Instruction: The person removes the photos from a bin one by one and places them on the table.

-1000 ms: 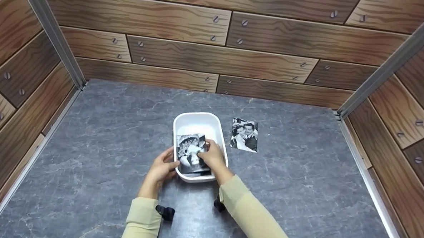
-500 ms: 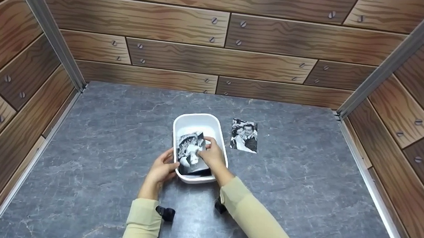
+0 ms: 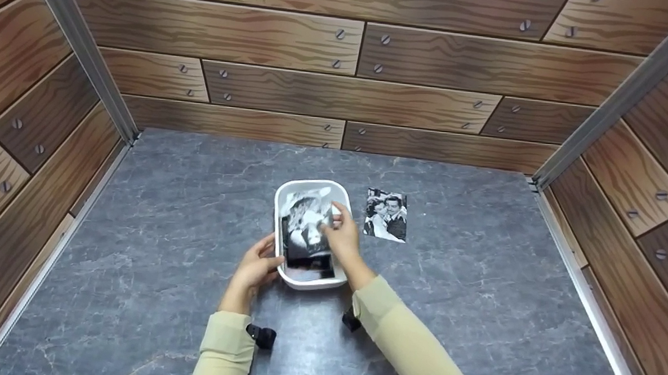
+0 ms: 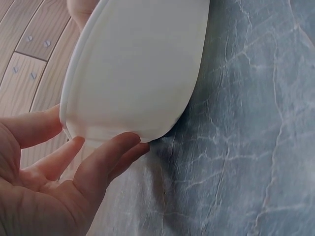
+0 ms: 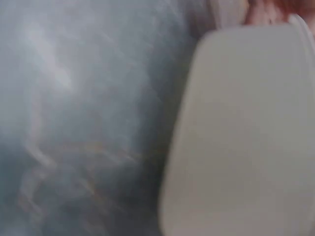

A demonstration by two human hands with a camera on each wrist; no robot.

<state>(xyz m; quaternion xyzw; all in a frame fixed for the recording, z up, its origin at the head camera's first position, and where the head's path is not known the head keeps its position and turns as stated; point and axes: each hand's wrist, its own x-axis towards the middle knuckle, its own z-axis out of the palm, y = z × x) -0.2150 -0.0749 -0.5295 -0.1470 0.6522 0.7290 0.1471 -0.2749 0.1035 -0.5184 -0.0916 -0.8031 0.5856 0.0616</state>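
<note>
A white rectangular tub (image 3: 314, 286) stands on the floor in the head view with black-and-white photos inside. At its near left corner my left hand (image 3: 255, 268) holds the tub, thumb on the rim and fingers against the outer wall. The left wrist view shows those fingertips on the pale side of the tub (image 4: 138, 69). My right hand (image 3: 345, 238) reaches in over the right rim and pinches the top photo (image 3: 305, 225) by its right edge. That photo is blurred; darker photos (image 3: 311, 264) show beneath it. In the right wrist view the tub wall hides the right fingers.
To the right of the tub a photo of a couple (image 3: 386, 217) lies flat on the grey marbled surface (image 3: 466, 261). Wood-patterned panels (image 3: 282, 86) and metal corner posts (image 3: 86, 58) enclose the back and sides.
The top photo has slid away from the near end of the tub, uncovering darker photos below. My right hand has moved forward with it, slightly right. The left hand keeps its place.
</note>
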